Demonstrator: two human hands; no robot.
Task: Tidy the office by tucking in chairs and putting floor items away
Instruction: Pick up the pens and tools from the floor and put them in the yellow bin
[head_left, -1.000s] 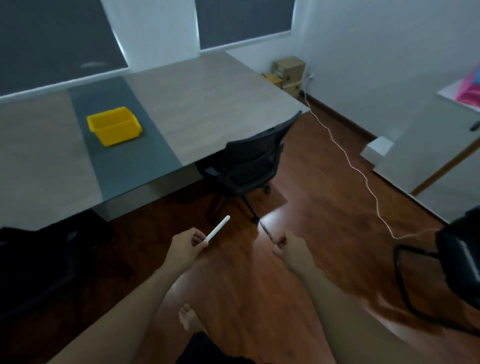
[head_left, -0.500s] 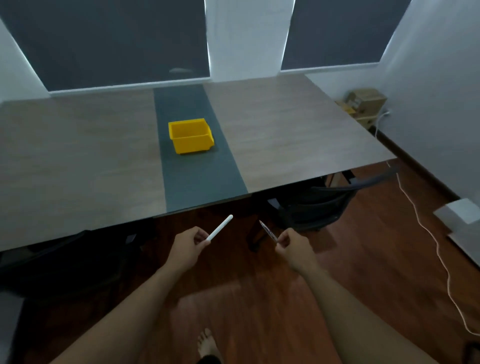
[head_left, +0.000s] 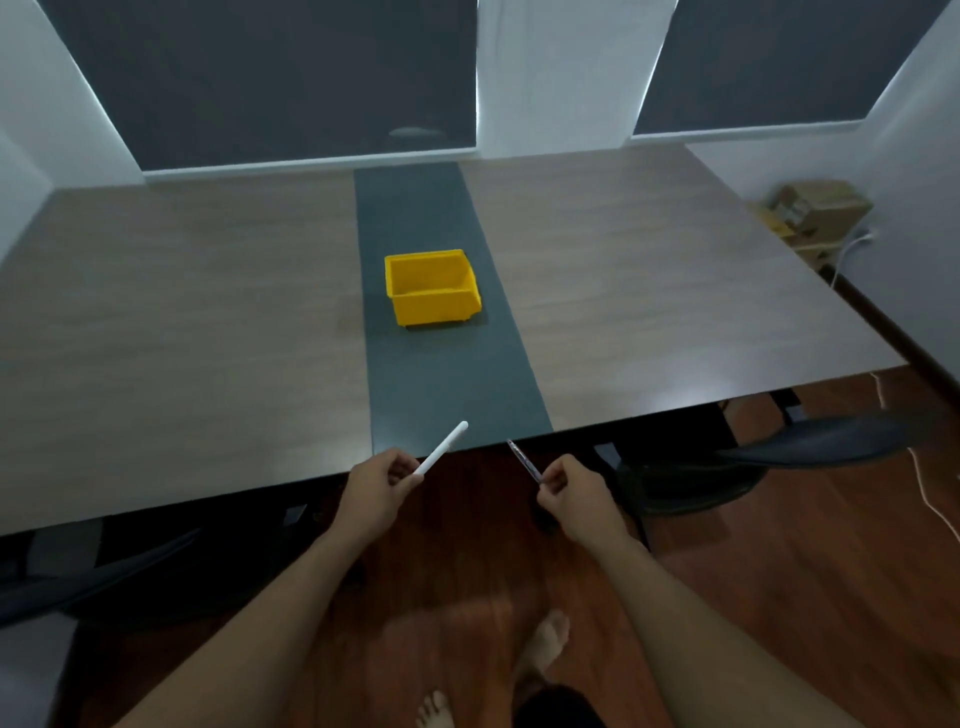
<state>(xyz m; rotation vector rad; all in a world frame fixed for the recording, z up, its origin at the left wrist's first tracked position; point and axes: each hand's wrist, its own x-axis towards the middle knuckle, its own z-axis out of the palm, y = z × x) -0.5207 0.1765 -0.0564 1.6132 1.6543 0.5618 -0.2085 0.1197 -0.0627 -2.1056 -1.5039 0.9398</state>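
My left hand (head_left: 379, 488) pinches a white pen (head_left: 444, 447) that points up and right over the table's near edge. My right hand (head_left: 571, 493) grips a thin clear pen (head_left: 522, 460) angled up and left. Both hands hover just in front of the long wooden table (head_left: 649, 291). An open yellow bin (head_left: 431, 288) stands on the dark strip (head_left: 447, 395) in the table's middle, well beyond the pen tips. A black office chair (head_left: 753, 462) sits partly under the table at the right.
Another dark chair (head_left: 104, 566) is tucked under the table at the left. Cardboard boxes (head_left: 815, 213) stand in the far right corner, and a white cable (head_left: 930, 493) trails over the wooden floor. My bare feet (head_left: 540, 649) show below.
The view has swung left and moved closer to the table, so the yellow bin now lies straight ahead. Both hands still hold their pens in the same pose.
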